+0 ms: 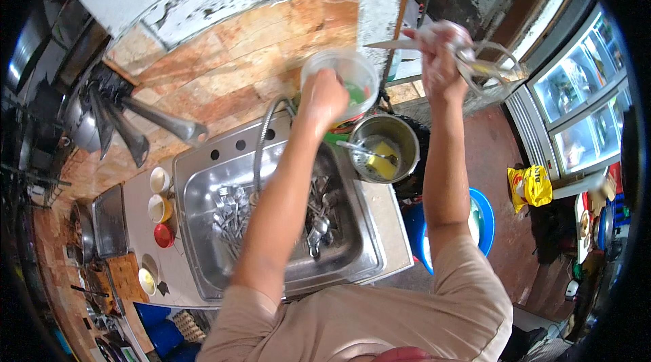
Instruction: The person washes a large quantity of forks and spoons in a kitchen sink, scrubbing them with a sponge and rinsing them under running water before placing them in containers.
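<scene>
My left hand (325, 95) is at the near side of a translucent plastic tub (363, 64) with something green inside; its fingers are partly hidden, so its hold cannot be told. To the right, my right hand (445, 56) is raised and blurred, closed on several metal utensils (483, 64), one with a pointed blade. Suds seem to cover that hand. Below the tub stands a steel pot (356, 133) with a yellow sponge (384, 158) and a spoon (363, 148) in it. Under my left forearm, the steel sink (203, 260) holds many forks and spoons (231, 219).
A flexible faucet hose (262, 143) arches over the sink. Small cups (160, 179) and a red lid (164, 235) line the counter's left part. Large utensils (127, 128) hang on the tiled wall. A blue basin (485, 219) is below at right, a glass-door fridge (580, 92) beyond.
</scene>
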The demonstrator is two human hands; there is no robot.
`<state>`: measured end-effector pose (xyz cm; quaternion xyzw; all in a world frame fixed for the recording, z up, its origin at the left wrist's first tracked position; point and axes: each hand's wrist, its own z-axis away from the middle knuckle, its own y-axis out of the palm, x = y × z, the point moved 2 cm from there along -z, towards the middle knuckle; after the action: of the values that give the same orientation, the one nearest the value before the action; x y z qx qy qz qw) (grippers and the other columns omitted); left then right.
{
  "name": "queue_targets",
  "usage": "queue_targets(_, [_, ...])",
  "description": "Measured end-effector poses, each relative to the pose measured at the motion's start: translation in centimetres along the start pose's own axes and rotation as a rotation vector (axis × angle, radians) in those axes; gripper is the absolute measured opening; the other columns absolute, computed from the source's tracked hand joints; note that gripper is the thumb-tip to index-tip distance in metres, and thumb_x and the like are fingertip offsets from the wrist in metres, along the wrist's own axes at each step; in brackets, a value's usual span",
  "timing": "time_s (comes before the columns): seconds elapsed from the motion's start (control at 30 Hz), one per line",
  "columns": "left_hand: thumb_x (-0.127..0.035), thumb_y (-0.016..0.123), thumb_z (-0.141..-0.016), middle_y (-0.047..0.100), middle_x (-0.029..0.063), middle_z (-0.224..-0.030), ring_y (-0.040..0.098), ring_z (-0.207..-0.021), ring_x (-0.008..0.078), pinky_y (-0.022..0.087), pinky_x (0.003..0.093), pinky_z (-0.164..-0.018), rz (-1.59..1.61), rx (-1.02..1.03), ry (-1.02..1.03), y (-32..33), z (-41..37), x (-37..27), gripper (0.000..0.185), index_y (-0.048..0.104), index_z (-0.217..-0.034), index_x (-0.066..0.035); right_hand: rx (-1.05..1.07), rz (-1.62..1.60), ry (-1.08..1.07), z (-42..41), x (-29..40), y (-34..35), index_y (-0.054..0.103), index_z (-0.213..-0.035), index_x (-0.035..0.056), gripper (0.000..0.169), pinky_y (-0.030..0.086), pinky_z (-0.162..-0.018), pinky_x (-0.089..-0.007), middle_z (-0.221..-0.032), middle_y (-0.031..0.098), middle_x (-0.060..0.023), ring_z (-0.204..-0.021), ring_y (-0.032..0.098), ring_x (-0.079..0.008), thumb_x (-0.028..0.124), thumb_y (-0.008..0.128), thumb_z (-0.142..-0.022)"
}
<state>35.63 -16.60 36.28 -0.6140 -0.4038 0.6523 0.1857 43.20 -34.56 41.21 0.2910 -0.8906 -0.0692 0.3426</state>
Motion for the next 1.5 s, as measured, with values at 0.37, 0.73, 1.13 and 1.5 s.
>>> queue_targets(0.37, [-0.003, 0.049, -0.072, 0.063, 0.0171, -0.073, 0.061, -0.069, 0.0299, 0.049, 0.0399, -0.063, -1.275, 1.401, 0.348, 14.9, -10.1, 7.5, 0.016, 0.063, -0.079, 0.0, -0.329, -0.02, -0.062, 11.9, 11.7, -11.9, 0.047, -0.092, 0.0108, 0.02, 0.041, -0.067, -0.0392, -0.066, 0.037, 0.0001, -0.057, 0.034, -0.0138, 0.031, 0.044, -0.092])
queue_targets(0.73, [-0.006, 0.047, -0.076, 0.061, 0.0155, -0.066, 0.06, -0.063, 0.0287, 0.049, 0.0427, -0.059, -1.052, 1.62, 0.407, 11.0, -11.5, 6.8, 0.017, 0.063, -0.077, -0.001, 1.213, 1.248, 0.528, 12.7, 2.0, -2.8, 0.065, -0.072, 0.0016, 0.012, 0.05, -0.065, -0.0391, -0.077, 0.064, -0.0171, -0.076, 0.063, -0.0302, 0.009, 0.06, -0.064])
queue_targets(1.13, [-0.009, 0.048, -0.085, 0.051, 0.0049, -0.057, 0.05, -0.045, 0.0132, 0.043, 0.0307, -0.041, -0.249, 0.622, -0.088, -4.4, -1.1, -4.7, 0.011, 0.05, -0.08, 0.001, 1.53, 1.019, 0.572, 14.7, -6.2, -1.2, 0.064, -0.079, 0.0061, 0.022, 0.046, -0.064, -0.0424, -0.076, 0.062, -0.0171, -0.075, 0.059, -0.0343, 0.026, 0.064, -0.068])
queue_targets(1.5, [-0.013, 0.046, -0.087, 0.059, 0.0145, -0.071, 0.052, -0.046, 0.0197, 0.042, 0.0348, -0.043, 0.436, 0.169, -0.553, 5.0, 28.1, 12.9, 0.018, 0.051, -0.093, 0.002, 1.44, 1.037, 0.504, 14.7, -4.6, 1.5, 0.06, -0.076, 0.0033, 0.015, 0.046, -0.06, -0.0384, -0.068, 0.059, -0.0174, -0.065, 0.057, -0.0332, 0.006, 0.054, -0.062])
